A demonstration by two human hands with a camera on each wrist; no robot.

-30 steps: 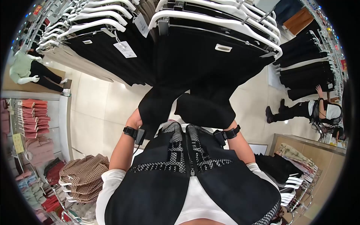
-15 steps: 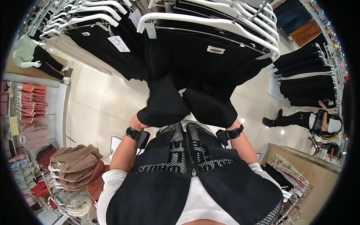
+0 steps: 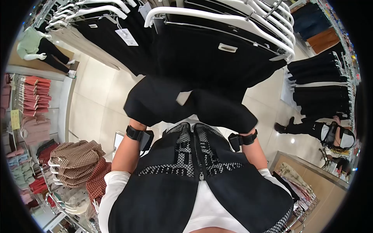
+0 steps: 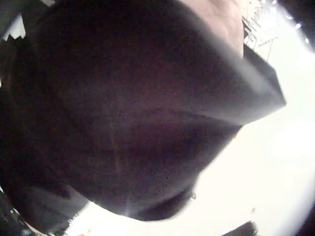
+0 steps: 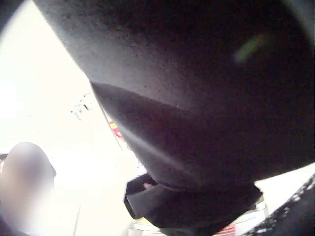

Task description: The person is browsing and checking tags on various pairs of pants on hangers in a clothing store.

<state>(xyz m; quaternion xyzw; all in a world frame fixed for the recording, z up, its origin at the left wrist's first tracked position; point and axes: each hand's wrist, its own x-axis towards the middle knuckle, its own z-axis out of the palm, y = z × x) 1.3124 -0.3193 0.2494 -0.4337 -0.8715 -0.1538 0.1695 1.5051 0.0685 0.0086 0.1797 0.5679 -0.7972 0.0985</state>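
Note:
A pair of black trousers (image 3: 186,62) hangs from a white hanger (image 3: 217,17). Its two lower legs are drawn up toward me and spread apart. My left hand (image 3: 136,122) holds the left leg (image 3: 151,99) near its hem; the cloth covers most of the fingers. Part of that hand's palm side (image 4: 221,19) shows beside the dark fabric (image 4: 123,98) in the left wrist view. On the other side my right hand (image 3: 251,132) holds the right leg (image 3: 225,108) by its end, its fingers hidden under the cloth. Black fabric (image 5: 197,88) fills much of the right wrist view.
More trousers on white hangers (image 3: 97,15) crowd the rack to the left. A mannequin (image 3: 31,44) stands at the far left. Checked garments (image 3: 75,159) hang at lower left. Another person (image 3: 334,134) is by a rack of dark clothes (image 3: 320,99) at right.
Both trouser legs have been lifted and spread, the left hem moving outward to the left and the right hem to the right. A gap opened between the legs.

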